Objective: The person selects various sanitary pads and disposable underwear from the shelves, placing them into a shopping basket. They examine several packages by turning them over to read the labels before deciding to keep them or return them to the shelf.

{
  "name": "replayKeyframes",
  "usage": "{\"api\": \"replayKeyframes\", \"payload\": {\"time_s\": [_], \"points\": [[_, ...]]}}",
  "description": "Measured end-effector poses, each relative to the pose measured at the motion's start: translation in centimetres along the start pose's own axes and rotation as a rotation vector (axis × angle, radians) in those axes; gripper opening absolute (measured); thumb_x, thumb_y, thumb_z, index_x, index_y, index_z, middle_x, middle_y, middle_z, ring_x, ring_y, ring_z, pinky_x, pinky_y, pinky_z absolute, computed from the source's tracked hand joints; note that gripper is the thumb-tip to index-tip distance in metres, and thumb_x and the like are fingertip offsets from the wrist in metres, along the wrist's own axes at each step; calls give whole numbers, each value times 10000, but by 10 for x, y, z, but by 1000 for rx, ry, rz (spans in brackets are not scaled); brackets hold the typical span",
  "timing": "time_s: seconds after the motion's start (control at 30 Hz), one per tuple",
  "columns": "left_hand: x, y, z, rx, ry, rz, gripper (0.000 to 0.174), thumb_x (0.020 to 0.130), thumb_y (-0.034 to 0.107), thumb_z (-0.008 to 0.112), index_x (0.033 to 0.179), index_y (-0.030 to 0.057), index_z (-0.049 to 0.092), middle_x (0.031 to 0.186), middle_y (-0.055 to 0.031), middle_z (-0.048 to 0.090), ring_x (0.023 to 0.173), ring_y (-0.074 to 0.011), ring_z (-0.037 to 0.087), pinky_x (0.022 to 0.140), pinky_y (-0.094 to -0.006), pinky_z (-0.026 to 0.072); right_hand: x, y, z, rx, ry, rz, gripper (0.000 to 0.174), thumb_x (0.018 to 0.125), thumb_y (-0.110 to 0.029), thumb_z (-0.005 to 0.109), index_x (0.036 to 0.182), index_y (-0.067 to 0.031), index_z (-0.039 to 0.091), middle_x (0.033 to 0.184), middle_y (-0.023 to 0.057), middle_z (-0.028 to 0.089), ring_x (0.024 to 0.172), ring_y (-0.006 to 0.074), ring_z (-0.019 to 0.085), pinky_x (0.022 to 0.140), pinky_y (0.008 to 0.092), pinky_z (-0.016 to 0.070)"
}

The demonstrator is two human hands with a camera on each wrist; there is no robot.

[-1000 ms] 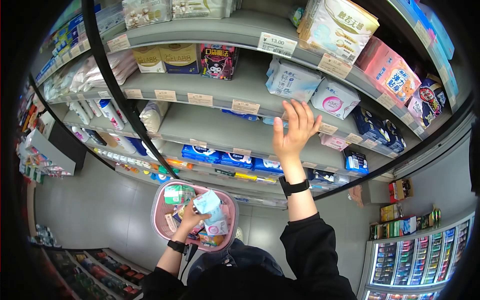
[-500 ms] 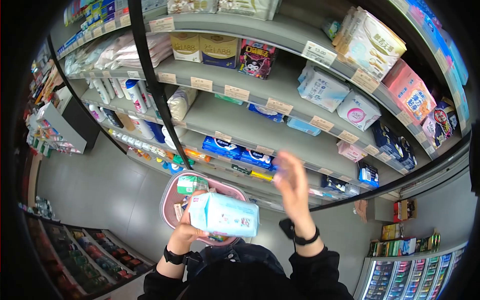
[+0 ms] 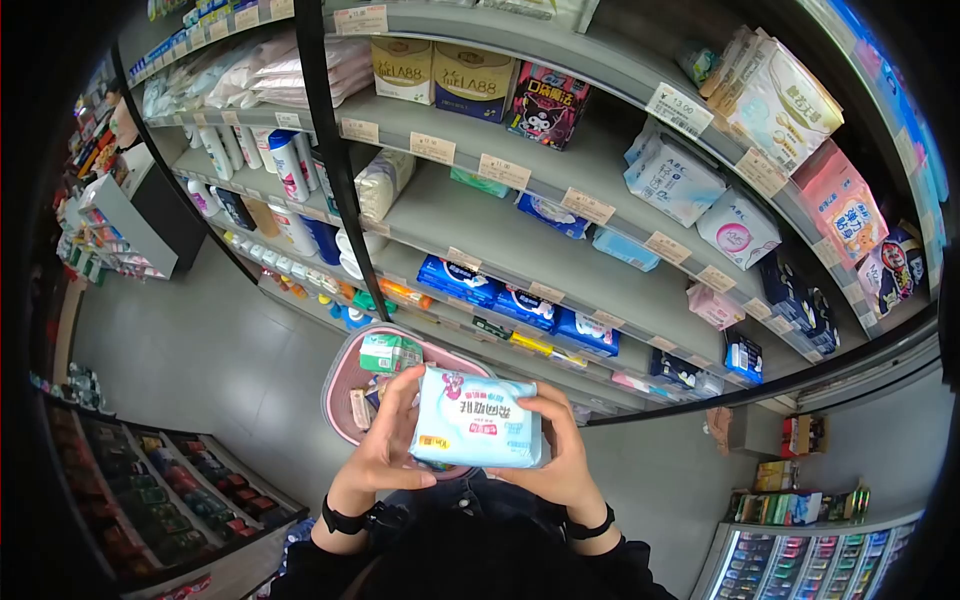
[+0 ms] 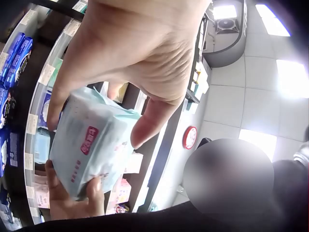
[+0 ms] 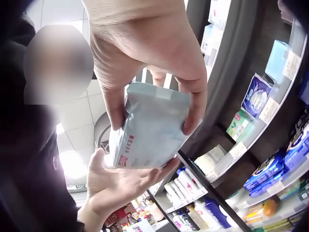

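A light blue soft pack (image 3: 478, 418) with printed lettering is held between both hands, in front of the body and over the near right part of the pink basket (image 3: 338, 392). The left hand (image 3: 378, 450) grips its left end, thumb along the lower edge. At the right end the right hand (image 3: 562, 455) grips it, fingers on the top face. In the left wrist view the pack (image 4: 91, 140) sits between the left thumb and fingers. The right wrist view shows the pack (image 5: 152, 128) pinched by the right hand (image 5: 145, 53), with the left hand (image 5: 118, 186) at its other end.
Shelves (image 3: 450, 215) of packaged goods curve across the front, with blue packs (image 3: 525, 305) low down and ABC packs (image 3: 672, 178) at right. A green and white pack (image 3: 390, 352) lies in the basket. Bottle racks (image 3: 150, 490) stand at lower left, a lit display (image 3: 810, 570) at lower right.
The right hand has come down from near the shelf and taken hold of the pack's right end. The pack, earlier in the left hand over the basket, has been raised and turned to show another face.
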State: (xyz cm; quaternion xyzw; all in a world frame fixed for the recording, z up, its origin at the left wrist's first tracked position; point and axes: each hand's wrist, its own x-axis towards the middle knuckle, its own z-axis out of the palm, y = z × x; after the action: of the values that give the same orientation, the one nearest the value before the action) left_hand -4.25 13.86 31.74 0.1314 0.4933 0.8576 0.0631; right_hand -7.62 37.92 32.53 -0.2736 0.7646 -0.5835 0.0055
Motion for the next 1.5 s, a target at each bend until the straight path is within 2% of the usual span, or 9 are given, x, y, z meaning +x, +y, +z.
{"api": "replayKeyframes", "payload": {"time_s": [0.33,0.53,0.63,0.67,0.77,0.83,0.97,1.17,1.5], "points": [[0,0,7,56,59,15,1048,595,96,830,1449,87,222,1447,-156,296,1356,-282,305,1118,-391,230,5,-8,5,-10,-3,-148,824,632,-113,857,1347,-101,448,1413,195,408,1290,376,437,1054,469,371],[-2,-11,9,-356,467,-63,665,815,172,657,1374,47,319,1230,-122,534,1169,-241,548,999,-375,445,-7,8,-10,162,-198,-111,812,643,-166,868,1334,-58,456,1352,185,426,1249,320,462,1012,445,399],[-6,-18,-3,-397,350,-194,616,824,180,654,1347,29,366,1168,-112,584,1091,-212,602,947,-332,486,-6,8,0,339,-264,-93,796,657,-200,860,1332,-42,469,1341,170,425,1191,291,492,980,422,419],[-6,-20,-3,-369,283,-195,573,828,142,663,1327,6,417,1152,-101,600,1044,-179,618,908,-292,499,-1,1,6,212,-118,-53,809,662,-207,854,1347,-39,458,1317,159,451,1188,281,497,973,413,423],[-1,-14,6,-238,126,-285,571,828,81,671,1338,-11,433,1177,-101,591,1044,-156,606,896,-283,494,5,-12,8,132,-7,60,826,685,-225,835,1380,-31,432,1227,124,537,1188,252,508,972,388,424],[-2,-16,6,-232,134,-332,573,831,52,678,1353,7,447,1194,-100,582,1063,-153,586,899,-282,483,3,-6,5,198,-248,166,843,681,-234,838,1387,-31,425,1203,119,555,1186,245,512,982,381,418],[3,-15,11,-118,103,-320,602,849,102,681,1388,69,414,1238,-102,488,1141,-185,514,938,-295,448,-5,-3,8,448,-175,414,616,800,-130,764,1325,-30,458,1207,111,553,1157,165,514,952,324,436],[2,-29,3,75,144,-265,557,866,162,671,1346,73,404,1179,-99,458,1130,-182,460,948,-299,392,-5,9,10,545,79,326,434,846,-40,704,1200,-23,453,1115,59,517,1048,136,542,880,297,466],[5,-19,12,116,245,-226,267,871,136,653,1089,-11,605,1031,-77,633,962,-122,588,849,-254,460,-3,2,-2,601,-39,428,534,871,-55,663,1321,-40,377,1201,95,477,1080,179,554,874,299,490]]}}
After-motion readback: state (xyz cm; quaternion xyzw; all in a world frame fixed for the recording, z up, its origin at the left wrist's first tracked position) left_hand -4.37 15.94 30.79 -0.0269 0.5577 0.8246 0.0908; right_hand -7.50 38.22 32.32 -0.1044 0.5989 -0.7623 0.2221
